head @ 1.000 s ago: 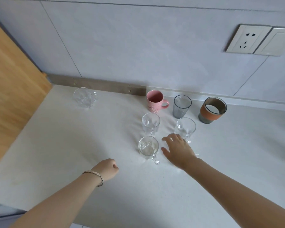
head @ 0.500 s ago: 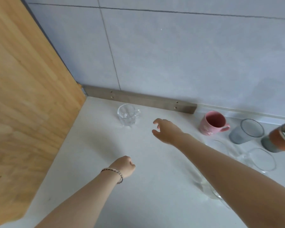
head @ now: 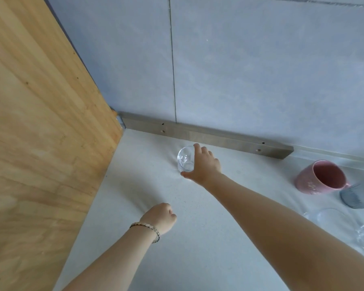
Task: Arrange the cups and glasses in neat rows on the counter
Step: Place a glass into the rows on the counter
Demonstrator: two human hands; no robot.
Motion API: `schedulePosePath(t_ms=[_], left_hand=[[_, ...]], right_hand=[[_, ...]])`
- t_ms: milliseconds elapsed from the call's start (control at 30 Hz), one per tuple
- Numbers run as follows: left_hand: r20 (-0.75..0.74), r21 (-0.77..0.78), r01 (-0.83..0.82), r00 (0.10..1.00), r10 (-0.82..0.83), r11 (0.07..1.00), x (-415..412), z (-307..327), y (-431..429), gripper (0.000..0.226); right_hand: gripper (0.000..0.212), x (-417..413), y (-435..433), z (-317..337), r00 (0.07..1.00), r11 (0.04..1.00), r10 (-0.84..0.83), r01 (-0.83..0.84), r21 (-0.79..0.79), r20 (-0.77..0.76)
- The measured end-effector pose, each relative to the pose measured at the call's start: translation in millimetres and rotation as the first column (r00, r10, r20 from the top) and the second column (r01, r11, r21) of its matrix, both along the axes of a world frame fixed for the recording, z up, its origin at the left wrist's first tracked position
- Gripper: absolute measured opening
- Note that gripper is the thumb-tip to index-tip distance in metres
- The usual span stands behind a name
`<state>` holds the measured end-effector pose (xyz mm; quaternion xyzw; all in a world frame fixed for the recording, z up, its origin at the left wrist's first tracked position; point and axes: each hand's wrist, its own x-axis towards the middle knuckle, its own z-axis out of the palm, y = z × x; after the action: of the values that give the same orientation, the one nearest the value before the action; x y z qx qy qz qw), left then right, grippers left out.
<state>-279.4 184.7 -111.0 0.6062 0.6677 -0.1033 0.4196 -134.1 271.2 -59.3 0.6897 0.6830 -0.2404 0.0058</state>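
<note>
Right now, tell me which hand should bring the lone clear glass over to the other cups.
Right. The right hand is already wrapped around the clear glass near the back strip, fingers over its rim. The left hand rests in a fist on the counter, nearer the person and apart from any cup.

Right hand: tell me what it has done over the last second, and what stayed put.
The right hand left the cluster of glasses, reached left across the counter to the lone clear glass mug near the wall, and now closes around it. The mug has not visibly moved or lifted. The left hand stays fisted on the counter, and the pink mug stays in place.
</note>
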Motion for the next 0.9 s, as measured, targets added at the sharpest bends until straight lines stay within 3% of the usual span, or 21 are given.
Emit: schedulePosePath(t_ms=[100,200,300,433,667,900], left_hand=[[-0.002,0.001,0.008,1.0,-0.008,1.0,0.3,1.1,-5.2,0.021],[-0.008,0.003,0.022,1.0,-0.022,1.0,8.9,7.8,-16.0,0.028],[-0.023,0.022,0.059,0.998,-0.058,0.998,27.7,19.9,-31.7,0.022],[-0.006,0.025,0.137,0.991,-0.137,0.99,73.4,34.0,-68.9,0.03],[-0.025,0.017,0.315,0.949,-0.315,0.949,177.8,42.9,-139.8,0.027],[-0.017,-0.036,0.177,0.984,-0.178,0.984,282.5,35.9,-200.8,0.019]], right_hand=[[0.09,9.2,-12.9,4.0,0.991,0.995,-0.093,0.091,-0.028,-0.097],[0.091,31.8,-39.6,18.5,0.99,0.997,-0.08,0.078,-0.022,-0.116],[0.088,67.4,-73.7,44.8,0.992,0.999,-0.031,0.036,0.038,-0.121],[0.087,133.5,-124.9,84.2,0.996,0.987,-0.043,0.054,0.15,-0.075],[0.087,286.2,-225.7,119.2,0.948,0.921,-0.298,0.317,0.228,-0.114],[0.086,438.4,-312.5,103.4,0.886,0.872,-0.452,0.463,0.158,-0.102]])
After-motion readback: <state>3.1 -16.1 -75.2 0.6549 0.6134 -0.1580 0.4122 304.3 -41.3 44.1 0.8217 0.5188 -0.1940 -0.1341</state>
